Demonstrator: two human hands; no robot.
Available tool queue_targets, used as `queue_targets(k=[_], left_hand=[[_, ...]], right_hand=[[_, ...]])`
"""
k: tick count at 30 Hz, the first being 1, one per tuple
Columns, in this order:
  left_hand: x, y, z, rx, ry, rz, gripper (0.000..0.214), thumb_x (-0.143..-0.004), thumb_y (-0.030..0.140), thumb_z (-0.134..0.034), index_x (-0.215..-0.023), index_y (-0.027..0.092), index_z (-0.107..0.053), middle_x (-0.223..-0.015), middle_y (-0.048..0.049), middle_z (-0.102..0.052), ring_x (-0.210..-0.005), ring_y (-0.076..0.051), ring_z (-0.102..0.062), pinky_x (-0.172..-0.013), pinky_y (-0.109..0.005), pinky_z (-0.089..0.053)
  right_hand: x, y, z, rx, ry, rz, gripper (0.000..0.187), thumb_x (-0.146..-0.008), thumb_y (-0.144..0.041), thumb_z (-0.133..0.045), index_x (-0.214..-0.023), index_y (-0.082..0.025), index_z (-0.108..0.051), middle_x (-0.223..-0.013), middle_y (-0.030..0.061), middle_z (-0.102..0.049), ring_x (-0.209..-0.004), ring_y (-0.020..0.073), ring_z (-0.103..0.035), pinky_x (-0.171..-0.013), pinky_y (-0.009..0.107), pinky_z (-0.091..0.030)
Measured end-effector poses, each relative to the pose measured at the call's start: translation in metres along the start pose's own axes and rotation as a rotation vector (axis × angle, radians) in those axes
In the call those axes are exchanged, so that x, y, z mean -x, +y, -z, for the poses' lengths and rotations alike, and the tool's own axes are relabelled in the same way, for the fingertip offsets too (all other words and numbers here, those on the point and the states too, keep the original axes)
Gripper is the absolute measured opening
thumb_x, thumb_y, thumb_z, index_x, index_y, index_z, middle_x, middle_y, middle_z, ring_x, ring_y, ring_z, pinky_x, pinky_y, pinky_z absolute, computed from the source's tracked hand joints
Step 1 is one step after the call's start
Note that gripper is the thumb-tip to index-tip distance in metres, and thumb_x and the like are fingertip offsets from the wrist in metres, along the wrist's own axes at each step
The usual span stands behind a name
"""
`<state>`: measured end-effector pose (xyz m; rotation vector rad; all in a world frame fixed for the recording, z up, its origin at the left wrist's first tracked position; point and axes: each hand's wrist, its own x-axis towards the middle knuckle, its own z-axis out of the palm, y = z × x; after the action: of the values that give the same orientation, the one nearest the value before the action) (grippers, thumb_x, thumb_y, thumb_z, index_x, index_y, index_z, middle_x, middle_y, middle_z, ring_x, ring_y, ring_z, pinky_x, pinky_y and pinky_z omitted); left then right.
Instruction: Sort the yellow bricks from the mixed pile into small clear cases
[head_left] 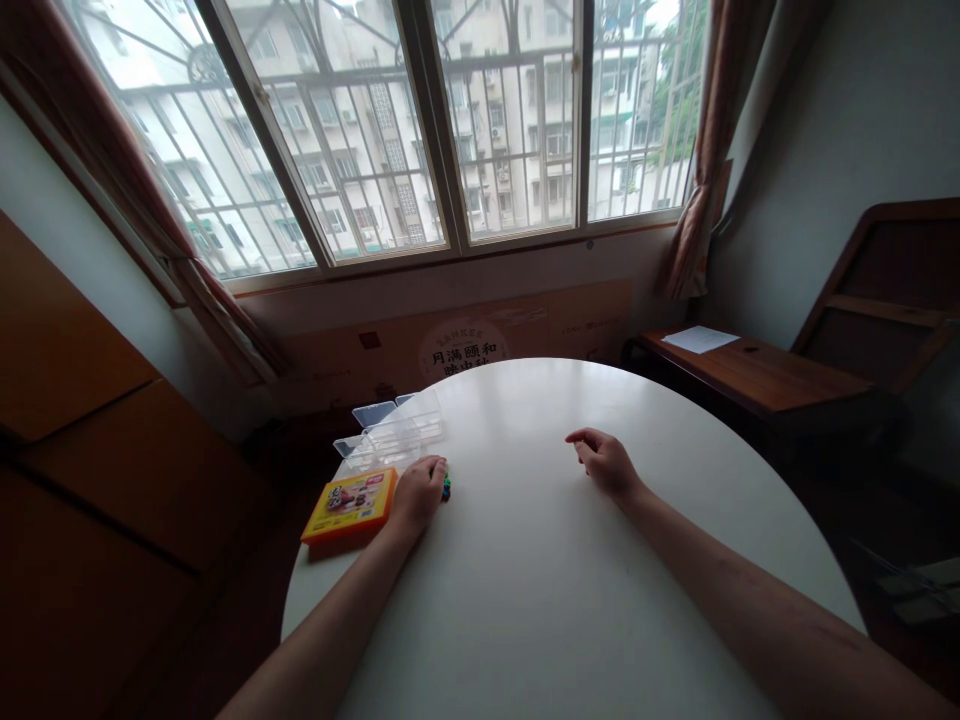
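Observation:
My left hand [420, 492] is cupped low at the left part of the white round table [540, 600], its fingers curled round a small cluster of coloured pieces [448, 486]. Green, blue and a little red show past its fingertips; the rest is hidden under the palm. Beside that wrist lies a yellow and orange box [351, 505] with a printed lid. My right hand [606, 464] is over the right half of the table, apart from everything else. Its fingers are bent inward, thumb near the index finger, and whatever they might hold is too small or hidden to see.
Clear plastic trays [394, 440] with raised lids stand at the table's left edge, just beyond the box. Past the right rim is a wooden bench [765, 370] carrying white paper [701, 340]. A barred window [450, 130] with curtains fills the far wall.

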<state>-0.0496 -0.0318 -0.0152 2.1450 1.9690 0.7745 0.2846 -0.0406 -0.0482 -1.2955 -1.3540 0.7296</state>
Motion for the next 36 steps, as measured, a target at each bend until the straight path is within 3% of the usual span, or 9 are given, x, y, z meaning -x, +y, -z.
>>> queue_targets(k=[14,28,36], left_hand=[[-0.007,0.0,0.001,0.095,0.005,0.11,0.043,-0.09,0.037,-0.038,-0.094,0.017,-0.076,-0.1,-0.0093,-0.076,-0.093,-0.024,-0.069,-0.083,-0.034,-0.051],[0.004,0.018,0.006,0.165,-0.054,-0.027,0.04,-0.086,0.04,-0.042,-0.081,0.019,-0.075,-0.101,-0.0077,-0.076,-0.095,-0.024,-0.068,-0.086,-0.033,-0.05],[0.015,0.043,-0.009,0.251,-0.099,-0.126,0.04,-0.087,0.04,-0.042,-0.073,0.02,-0.074,-0.094,-0.005,-0.076,-0.09,-0.021,-0.069,-0.084,-0.03,-0.05]], right_hand=[[-0.001,0.001,-0.001,0.0,-0.006,0.0,0.028,-0.076,-0.033,-0.051,-0.087,-0.017,-0.072,-0.057,-0.001,-0.056,-0.05,0.0146,-0.05,-0.051,0.027,-0.04],[-0.001,0.0,-0.001,0.027,0.0,-0.001,0.028,-0.076,-0.032,-0.051,-0.087,-0.017,-0.072,-0.058,-0.0005,-0.057,-0.051,0.0153,-0.052,-0.052,0.028,-0.041],[-0.002,-0.001,-0.001,0.048,0.011,0.004,0.029,-0.075,-0.032,-0.05,-0.087,-0.018,-0.073,-0.058,-0.001,-0.057,-0.051,0.0149,-0.051,-0.053,0.028,-0.041]])
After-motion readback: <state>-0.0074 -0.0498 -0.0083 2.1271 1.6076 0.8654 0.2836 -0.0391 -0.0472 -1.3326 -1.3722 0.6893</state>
